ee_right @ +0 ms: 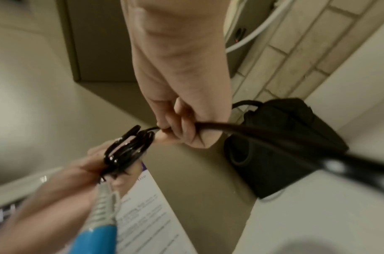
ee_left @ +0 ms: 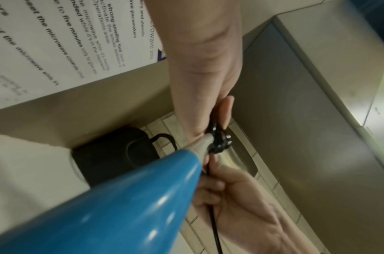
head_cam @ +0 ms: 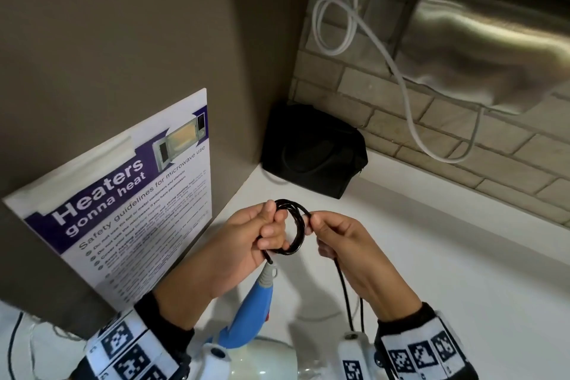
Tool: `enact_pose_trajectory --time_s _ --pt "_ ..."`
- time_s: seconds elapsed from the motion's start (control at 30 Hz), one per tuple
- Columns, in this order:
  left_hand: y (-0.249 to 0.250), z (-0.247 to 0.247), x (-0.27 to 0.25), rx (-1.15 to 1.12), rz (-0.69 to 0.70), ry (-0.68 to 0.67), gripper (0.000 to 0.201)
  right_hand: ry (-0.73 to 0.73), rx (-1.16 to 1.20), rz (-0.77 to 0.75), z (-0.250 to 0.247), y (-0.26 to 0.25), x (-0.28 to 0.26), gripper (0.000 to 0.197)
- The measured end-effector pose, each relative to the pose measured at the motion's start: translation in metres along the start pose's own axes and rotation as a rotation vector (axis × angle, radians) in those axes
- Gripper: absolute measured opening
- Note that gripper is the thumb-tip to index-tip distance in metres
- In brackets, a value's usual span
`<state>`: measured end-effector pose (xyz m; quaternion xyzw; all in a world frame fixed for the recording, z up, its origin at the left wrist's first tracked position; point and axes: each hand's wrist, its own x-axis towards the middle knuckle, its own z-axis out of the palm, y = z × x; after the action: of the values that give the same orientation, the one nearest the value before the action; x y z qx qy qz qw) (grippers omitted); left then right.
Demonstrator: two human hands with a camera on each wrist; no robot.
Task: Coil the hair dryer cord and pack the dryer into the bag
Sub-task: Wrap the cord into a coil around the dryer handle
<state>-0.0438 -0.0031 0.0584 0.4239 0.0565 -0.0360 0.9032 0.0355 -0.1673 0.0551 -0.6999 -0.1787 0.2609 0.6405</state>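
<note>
A small coil of the black cord (head_cam: 291, 227) hangs in front of me, and my left hand (head_cam: 270, 233) grips it with fingers curled round the loops. The same coil (ee_right: 127, 149) shows in the right wrist view. My right hand (head_cam: 314, 224) pinches the loose cord at the coil's right side; the rest of the cord (head_cam: 344, 284) trails down under that hand. The hair dryer's blue handle (head_cam: 251, 308) hangs below my left hand, and its white body (head_cam: 268, 359) is at the bottom edge. The black bag (head_cam: 311, 151) sits shut in the back corner of the counter.
A white counter (head_cam: 431, 256) runs beneath my hands. A microwave safety poster (head_cam: 123, 210) hangs on the brown wall to the left. On the brick wall at the right, a steel appliance (head_cam: 493, 40) is mounted with a white cable (head_cam: 336, 28) looping down.
</note>
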Motion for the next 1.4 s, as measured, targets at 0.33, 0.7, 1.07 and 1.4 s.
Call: enact_pose_trajectory --time_s 0.33,0.7,1.07,1.4 --pt "0.005 -0.003 0.009 -0.129 0.126 0.153 0.030 0.096 -0.833 -0.102 -0.016 0.041 -0.012 0.025" --pt "0.004 -0.015 0.017 -0.033 0.234 0.268 0.028 -0.117 -1.306 -0.114 0.011 0.039 -0.062 0.055" --pt "-0.007 -0.005 0.018 0.404 0.221 0.263 0.030 0.299 -1.278 -0.492 0.001 -0.035 -0.052 0.011" --pt "-0.007 0.018 0.007 0.571 0.160 0.071 0.032 0.329 -1.073 -0.635 0.002 -0.060 -0.005 0.031"
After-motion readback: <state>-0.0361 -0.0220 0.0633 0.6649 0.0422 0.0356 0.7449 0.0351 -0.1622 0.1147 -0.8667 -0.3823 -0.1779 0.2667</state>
